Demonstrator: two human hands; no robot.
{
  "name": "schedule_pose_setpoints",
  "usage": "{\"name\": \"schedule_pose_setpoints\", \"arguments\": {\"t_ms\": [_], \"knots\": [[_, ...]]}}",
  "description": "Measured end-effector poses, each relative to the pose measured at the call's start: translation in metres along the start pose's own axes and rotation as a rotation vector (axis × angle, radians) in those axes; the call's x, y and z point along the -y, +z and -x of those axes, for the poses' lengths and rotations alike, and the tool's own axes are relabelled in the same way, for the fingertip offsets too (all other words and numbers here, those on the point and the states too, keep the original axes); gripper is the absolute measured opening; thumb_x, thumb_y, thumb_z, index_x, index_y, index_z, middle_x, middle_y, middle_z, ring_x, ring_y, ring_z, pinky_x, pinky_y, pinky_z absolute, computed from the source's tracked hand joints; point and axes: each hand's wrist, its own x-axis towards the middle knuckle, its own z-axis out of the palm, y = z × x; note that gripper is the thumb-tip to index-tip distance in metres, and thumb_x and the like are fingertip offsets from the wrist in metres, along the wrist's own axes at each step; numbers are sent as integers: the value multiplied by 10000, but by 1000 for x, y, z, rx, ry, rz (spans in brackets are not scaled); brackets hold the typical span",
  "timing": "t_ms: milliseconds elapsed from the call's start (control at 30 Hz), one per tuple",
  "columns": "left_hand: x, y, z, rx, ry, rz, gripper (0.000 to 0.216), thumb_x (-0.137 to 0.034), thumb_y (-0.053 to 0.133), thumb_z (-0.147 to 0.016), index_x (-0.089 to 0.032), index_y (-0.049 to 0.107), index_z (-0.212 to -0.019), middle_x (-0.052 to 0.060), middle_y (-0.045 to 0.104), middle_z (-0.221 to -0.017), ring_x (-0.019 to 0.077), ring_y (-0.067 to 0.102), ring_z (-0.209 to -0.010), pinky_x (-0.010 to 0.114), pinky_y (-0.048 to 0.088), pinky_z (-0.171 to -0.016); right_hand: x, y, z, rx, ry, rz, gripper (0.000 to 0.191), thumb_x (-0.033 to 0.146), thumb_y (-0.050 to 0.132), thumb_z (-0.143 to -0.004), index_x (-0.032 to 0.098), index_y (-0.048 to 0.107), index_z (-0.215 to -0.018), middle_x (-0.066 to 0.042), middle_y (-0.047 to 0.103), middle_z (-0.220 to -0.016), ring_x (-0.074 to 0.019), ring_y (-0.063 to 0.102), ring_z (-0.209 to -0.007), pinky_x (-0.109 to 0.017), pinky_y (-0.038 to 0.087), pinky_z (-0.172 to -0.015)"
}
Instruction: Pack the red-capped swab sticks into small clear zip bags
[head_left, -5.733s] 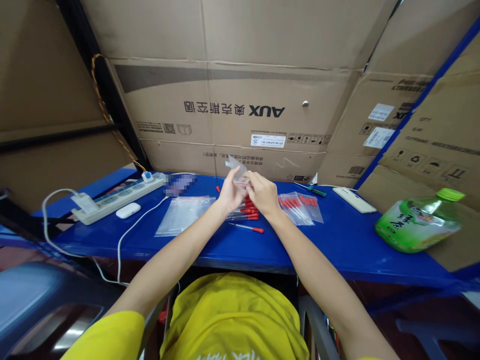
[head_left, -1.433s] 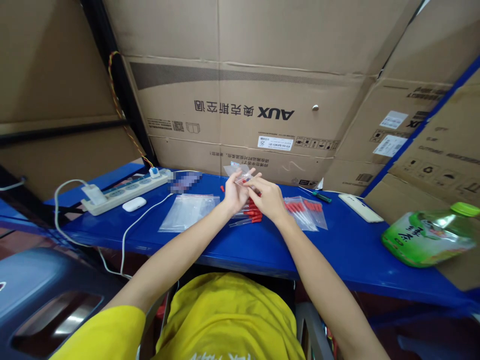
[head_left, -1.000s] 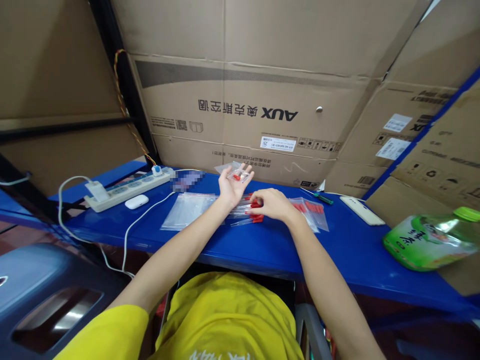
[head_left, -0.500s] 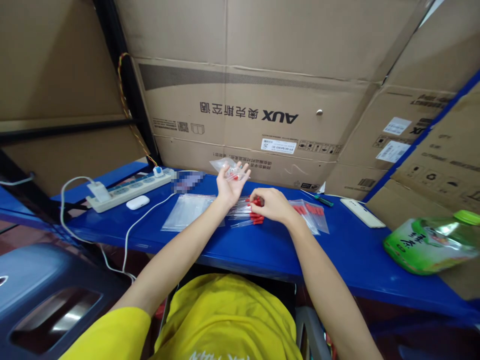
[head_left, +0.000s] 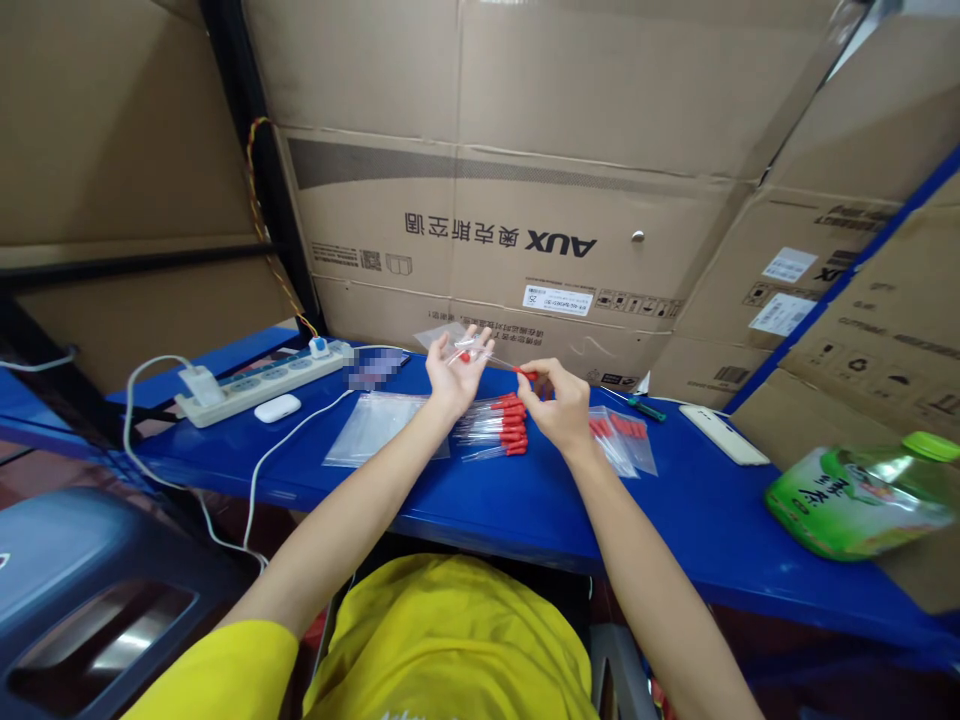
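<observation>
My left hand (head_left: 453, 382) is raised above the desk, palm up, with a clear plastic bag (head_left: 433, 338) held between its fingers. Something red shows inside that bag. Between the thumb and fingers of my right hand (head_left: 559, 400) is a dropper with a red bulb (head_left: 528, 373), its thin clear tube pointing left at the bag; whether the tip is inside I cannot tell. Below both hands lies a row of several red-bulbed droppers (head_left: 513, 428), bulbs to the right. Flat clear bags (head_left: 375, 428) lie to the left of them. Clear bags with red-bulbed droppers inside (head_left: 621, 430) rest on the right.
On the blue desk (head_left: 465, 497) a white power strip (head_left: 262, 378) and a white earphone case (head_left: 277, 408) lie left. A green-handled screwdriver (head_left: 646, 407), a pale phone (head_left: 724, 434) and a green-labelled bottle (head_left: 855, 495) are right. Cardboard (head_left: 360, 210) stands behind.
My right hand has lifted a dropper from the row and brought it up beside the bag. The left hand has shifted slightly left, still holding the bag.
</observation>
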Motion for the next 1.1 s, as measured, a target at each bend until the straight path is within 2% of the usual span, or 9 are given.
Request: {"name": "schedule_pose_setpoints", "arguments": {"t_ms": [133, 233, 433, 533, 667, 733, 933, 1100], "knots": [[14, 2, 13, 88, -88, -64, 173, -322, 566, -931, -212, 643, -1040, 135, 706, -1367, 339, 636, -1377, 484, 572, -1090, 2, 5, 1, 82, -64, 88, 288, 358, 509, -1079, 229, 765, -1110, -61, 784, -992, -187, 726, -875, -297, 533, -859], [22, 2, 19, 159, -142, -112, 202, -354, 557, -938, -209, 662, -1032, 143, 713, -1358, 347, 626, -1388, 512, 553, -1118, 4, 7, 1, 117, -61, 150, 292, 334, 518, -1090, 254, 777, -1197, -57, 788, -1048, -195, 736, -994, -282, 516, -870], [27, 3, 24, 159, -158, -154, 267, -378, 605, -900, -213, 663, -1102, 145, 713, -1383, 377, 607, -1402, 560, 498, -1171, 8, 11, 2, 170, -42, 202, 314, 311, 535, -1083, 273, 728, -1328, -55, 781, -1236, -203, 731, -1092, -281, 512, -896], [27, 4, 25, 158, -157, -133, 276, -336, 619, -889, -243, 612, -1149, 124, 715, -1391, 368, 638, -1371, 582, 491, -1158, 7, 14, 3, 155, 16, 222, 283, 321, 547, -1076, 263, 707, -1302, -52, 802, -1151, -214, 744, -1012, -287, 503, -828], [29, 7, 30, 169, -175, -128, 304, -272, 592, -904, -252, 576, -1206, 119, 701, -1425, 354, 680, -1317, 582, 491, -1134, 4, 17, 4, 111, 84, 268, 151, 319, 582, -1050, 231, 703, -1067, -56, 791, -1036, -222, 733, -921, -282, 453, -735], [31, 9, 33, 183, -195, -139, 338, -272, 585, -909, -231, 587, -1245, 144, 697, -1431, 357, 693, -1290, 580, 486, -1136, 4, 17, 3, 81, 99, 287, 134, 319, 586, -1043, 225, 677, -1016, -58, 770, -1022, -222, 718, -906, -280, 431, -711], [34, 11, 38, 199, -242, -168, 443, -289, 568, -918, -208, 617, -1351, 142, 718, -1406, 336, 717, -1224, 555, 484, -1146, 3, 14, 0, 63, 140, 260, 98, 322, 611, -1019, 232, 639, -1045, -52, 724, -1037, -219, 692, -907, -282, 425, -703], [35, 8, 36, 242, -271, -155, 531, -302, 599, -887, -142, 658, -1390, 158, 759, -1320, 369, 703, -1242, 531, 506, -1138, 0, 15, 0, 82, 171, 233, 78, 295, 603, -1013, 235, 646, -1040, -43, 727, -1038, -216, 684, -892, -286, 416, -698]]}}
